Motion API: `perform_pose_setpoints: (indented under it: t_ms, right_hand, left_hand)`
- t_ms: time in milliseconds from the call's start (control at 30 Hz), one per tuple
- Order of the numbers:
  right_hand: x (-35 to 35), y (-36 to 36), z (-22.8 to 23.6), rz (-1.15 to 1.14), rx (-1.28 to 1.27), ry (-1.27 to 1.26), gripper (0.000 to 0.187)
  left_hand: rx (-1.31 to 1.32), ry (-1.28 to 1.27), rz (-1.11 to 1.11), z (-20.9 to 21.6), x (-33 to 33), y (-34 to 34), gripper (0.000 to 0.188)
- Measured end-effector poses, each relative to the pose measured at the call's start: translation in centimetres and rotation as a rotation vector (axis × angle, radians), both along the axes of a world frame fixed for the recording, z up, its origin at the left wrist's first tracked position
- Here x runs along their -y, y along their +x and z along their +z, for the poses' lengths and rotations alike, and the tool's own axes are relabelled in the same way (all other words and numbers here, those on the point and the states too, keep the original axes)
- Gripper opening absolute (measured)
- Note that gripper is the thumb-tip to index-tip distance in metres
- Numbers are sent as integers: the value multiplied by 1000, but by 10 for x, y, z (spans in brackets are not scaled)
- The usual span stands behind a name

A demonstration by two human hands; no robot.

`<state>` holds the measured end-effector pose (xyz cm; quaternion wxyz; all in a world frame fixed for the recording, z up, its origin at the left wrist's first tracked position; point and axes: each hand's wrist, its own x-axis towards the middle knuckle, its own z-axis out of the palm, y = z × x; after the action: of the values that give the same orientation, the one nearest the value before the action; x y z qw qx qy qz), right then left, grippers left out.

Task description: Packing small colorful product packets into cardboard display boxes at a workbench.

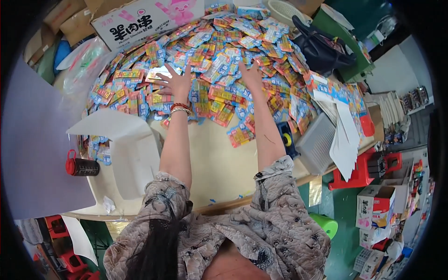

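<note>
A wide heap of small, colourful candy packets [217, 70] covers the far half of the table. My left hand [176, 85] rests on the heap left of centre, its fingers spread and nothing gripped in them. On the right of centre, my right hand [253, 80] reaches into the packets with thumb and fingers apart; the outer fingers are partly hidden. Both arms stretch forward over the table. A few packets [241, 134] lie at the near edge of the heap, between my forearms.
An open white box [135, 161] and a dark bottle with a red lid [84, 167] stand at left. At right are a tape dispenser [287, 140], a grey plastic bin [315, 144] and white sheets [344, 140]. A printed carton [144, 28] and dark handbag [322, 49] stand behind.
</note>
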<state>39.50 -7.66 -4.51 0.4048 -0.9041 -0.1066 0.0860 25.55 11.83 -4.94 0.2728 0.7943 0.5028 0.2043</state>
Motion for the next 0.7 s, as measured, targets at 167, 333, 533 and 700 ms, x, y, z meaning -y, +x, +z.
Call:
perform_pose_setpoints:
  t_ms: [167, 333, 533, 700]
  right_hand:
    - [-25, 14, -12, 31, 60, -71, 102]
    - [-53, 18, -34, 147, 270, -296, 93]
    - [-28, 6, -41, 242, 338, -252, 68]
    - [17, -37, -50, 433, 431, -96, 54]
  left_hand:
    - [43, -33, -78, -5, -14, 38, 99]
    - [-228, 104, -214, -13, -12, 58, 88]
    - [-177, 250, -320, -15, 38, 28, 81]
    - [9, 406, -317, -25, 91, -15, 74]
